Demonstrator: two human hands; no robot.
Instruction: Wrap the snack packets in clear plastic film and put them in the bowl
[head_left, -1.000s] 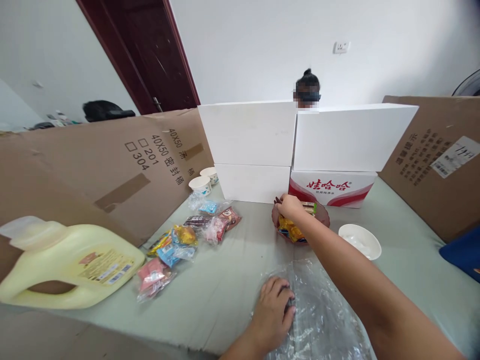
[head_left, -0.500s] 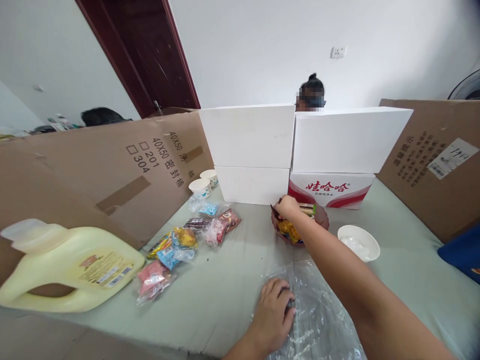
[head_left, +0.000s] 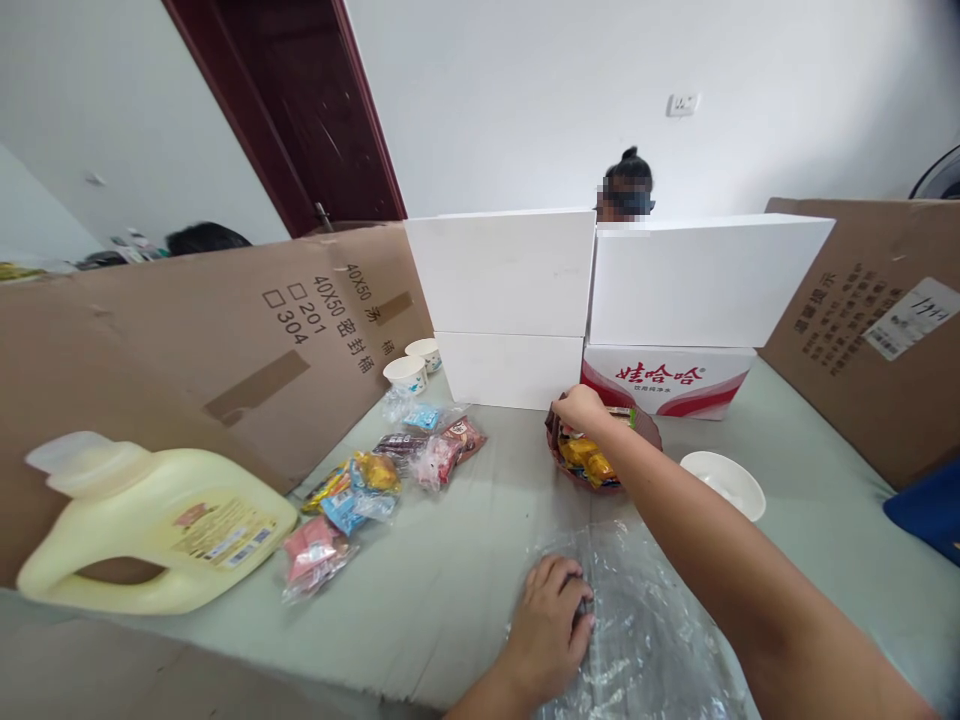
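Observation:
My right hand (head_left: 582,408) reaches to a reddish translucent bowl (head_left: 651,440) and pinches a dark brown snack packet (head_left: 553,422) at its left rim. Yellow snack packets (head_left: 589,460) and other wrapped pieces lie inside the bowl, partly hidden by my hand and forearm. My left hand (head_left: 553,615) rests palm down, fingers loosely bent and apart, at the left edge of a clear plastic bag (head_left: 637,610). To the left, several wrapped snacks are spread out, among them a pink packet (head_left: 311,550), a blue packet (head_left: 343,510) and a brown packet (head_left: 465,437).
A white bowl (head_left: 731,475) stands at the right. White boxes (head_left: 510,370) form a wall at the back, with a cardboard panel (head_left: 135,350) on the left. A pale yellow jug (head_left: 165,470) lies there beside paper cups (head_left: 406,374). Beyond the boxes shows a person's head (head_left: 628,185).
The view has shifted slightly to the left. My right hand stays at the bowl, and more of the brown packet shows under its fingers. My left hand rests in place.

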